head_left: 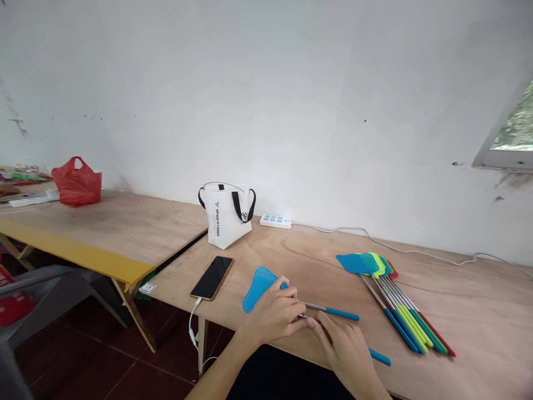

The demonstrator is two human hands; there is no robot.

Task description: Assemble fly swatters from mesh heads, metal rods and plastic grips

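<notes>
My left hand (275, 314) is closed on the metal shaft of a blue fly swatter (259, 286), just behind its mesh head, which lies flat on the wooden table (478, 311). My right hand (341, 347) pinches the same thin shaft close to the left fingers. Two blue handle ends show: one (342, 314) beyond my hands and one (380, 357) past my right hand. I cannot tell which belongs to the held swatter.
A row of several fly swatters (395, 305) in blue, green, yellow and red lies to the right. A phone (212, 277) on a white cable, a white tote bag (227, 215) and a power strip (275, 221) sit further back. A red plastic bag (77, 182) rests on the left table.
</notes>
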